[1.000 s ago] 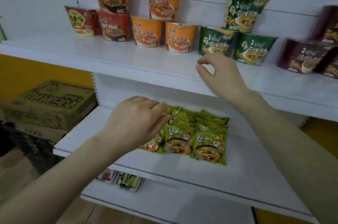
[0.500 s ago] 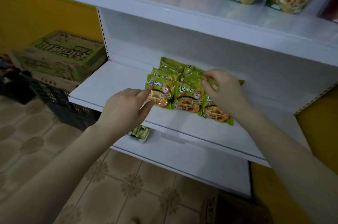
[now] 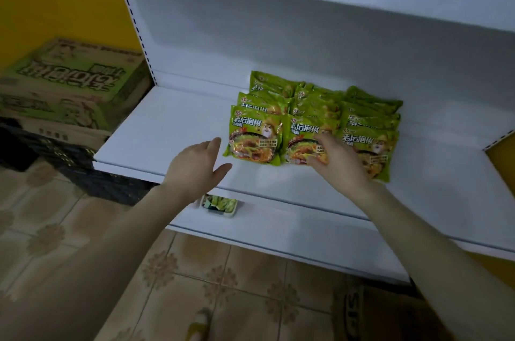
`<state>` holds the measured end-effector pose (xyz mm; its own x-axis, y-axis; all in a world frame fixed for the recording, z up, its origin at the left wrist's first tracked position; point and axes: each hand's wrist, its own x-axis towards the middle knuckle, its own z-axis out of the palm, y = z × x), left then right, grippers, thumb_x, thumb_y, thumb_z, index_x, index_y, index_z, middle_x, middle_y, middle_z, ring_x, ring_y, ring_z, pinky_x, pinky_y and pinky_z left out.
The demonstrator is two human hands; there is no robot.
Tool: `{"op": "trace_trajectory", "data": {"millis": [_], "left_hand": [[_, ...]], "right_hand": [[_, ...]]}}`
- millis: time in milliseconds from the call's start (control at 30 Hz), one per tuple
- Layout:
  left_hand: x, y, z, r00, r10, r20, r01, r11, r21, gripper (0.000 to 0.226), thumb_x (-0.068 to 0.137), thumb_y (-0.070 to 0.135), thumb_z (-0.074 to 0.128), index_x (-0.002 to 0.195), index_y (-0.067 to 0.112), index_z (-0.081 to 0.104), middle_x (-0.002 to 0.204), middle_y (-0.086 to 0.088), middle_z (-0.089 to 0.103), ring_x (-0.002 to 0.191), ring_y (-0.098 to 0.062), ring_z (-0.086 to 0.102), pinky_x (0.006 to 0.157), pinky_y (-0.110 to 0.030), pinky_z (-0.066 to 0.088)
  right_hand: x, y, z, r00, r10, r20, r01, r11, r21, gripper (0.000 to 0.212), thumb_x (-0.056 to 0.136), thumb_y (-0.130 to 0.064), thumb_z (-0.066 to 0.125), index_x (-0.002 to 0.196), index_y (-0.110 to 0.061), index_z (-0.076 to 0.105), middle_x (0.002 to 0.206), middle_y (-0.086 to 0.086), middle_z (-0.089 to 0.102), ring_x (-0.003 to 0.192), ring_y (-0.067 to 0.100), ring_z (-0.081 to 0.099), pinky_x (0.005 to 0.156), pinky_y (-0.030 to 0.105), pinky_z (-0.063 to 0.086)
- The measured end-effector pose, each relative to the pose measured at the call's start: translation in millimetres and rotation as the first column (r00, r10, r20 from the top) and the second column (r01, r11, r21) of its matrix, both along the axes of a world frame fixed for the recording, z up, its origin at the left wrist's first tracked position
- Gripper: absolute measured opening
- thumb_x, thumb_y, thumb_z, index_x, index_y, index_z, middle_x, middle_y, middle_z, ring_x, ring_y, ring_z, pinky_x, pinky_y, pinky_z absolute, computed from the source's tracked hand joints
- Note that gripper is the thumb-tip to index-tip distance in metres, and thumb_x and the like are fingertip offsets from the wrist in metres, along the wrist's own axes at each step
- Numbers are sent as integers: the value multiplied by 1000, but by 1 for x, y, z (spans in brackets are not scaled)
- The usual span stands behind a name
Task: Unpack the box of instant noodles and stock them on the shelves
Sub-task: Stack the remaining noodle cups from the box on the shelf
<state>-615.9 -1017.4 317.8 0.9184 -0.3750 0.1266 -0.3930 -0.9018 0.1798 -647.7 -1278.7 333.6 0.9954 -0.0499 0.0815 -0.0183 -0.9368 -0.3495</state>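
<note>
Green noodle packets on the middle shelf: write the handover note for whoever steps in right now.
Left hand: open, empty, hovering over the shelf's front edge just left of the packets.
Right hand: fingers spread, resting on the front middle packet; not gripping anything.
Green noodle packets: three overlapping rows on the middle shelf, roughly centred.
Printed cardboard boxes: stacked left of the shelving on a black crate.
Lower shelf: one small tray.
Done: this batch is laid out.
Left: square up the rows; whether the boxes still hold stock cannot be seen.
</note>
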Motion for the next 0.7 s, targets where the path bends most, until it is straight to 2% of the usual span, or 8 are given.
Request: {"op": "trace_trajectory", "data": {"millis": [167,300,367,467,567,633,700], "left_hand": [[59,0,-25,995,-35,-98,38,999,26,71,89,46,50,139,2,24,124,-17,53,108,-32,54,82,-36,43],[96,-5,-59,988,-66,-138,58,997,-57,87,85,49,56,144,2,13,139,-17,40,121,-32,46,93,-38,41],[115,-10,-80,988,-83,-129,72,993,-91,91,82,50,60,144,1,14,138,-18,41,121,-33,45,94,-40,40],[148,-19,-108,986,-95,-135,51,953,-298,84,72,50,70,132,7,30,125,-13,51,110,-30,51,86,-40,44],[178,-28,-132,960,-156,-232,9,848,-530,77,67,46,76,124,15,35,112,4,52,96,-16,52,77,-31,43],[193,-32,-146,912,-245,-329,-24,769,-638,84,62,45,79,127,20,32,110,14,52,94,-8,53,80,-29,46],[205,-35,-161,874,-335,-352,-15,705,-709,97,52,49,85,130,29,31,112,18,57,97,-4,59,88,-34,51]], "right_hand": [[26,23,-33,997,-76,-5,76,997,-11,52,90,-25,57,136,-9,40,131,15,50,118,31,49,85,34,43],[50,37,-69,995,-92,-24,91,995,-51,58,89,-24,58,139,-10,33,137,13,44,126,27,41,95,34,39],[62,40,-89,996,-85,-8,84,994,-71,61,88,-24,60,140,-10,32,139,11,40,129,26,37,98,34,37],[81,43,-118,997,-74,33,77,991,-113,66,87,-28,61,142,-12,29,146,8,31,134,25,31,105,34,33],[98,43,-142,995,-49,89,62,987,-149,70,88,-34,59,145,-18,23,154,5,16,141,23,19,111,36,28],[108,43,-157,994,-25,108,46,981,-189,76,88,-37,59,148,-20,16,157,5,5,145,23,9,115,33,20],[115,45,-171,986,-1,169,47,962,-269,84,81,-39,67,147,-16,21,156,12,13,144,28,15,112,29,13]]}}
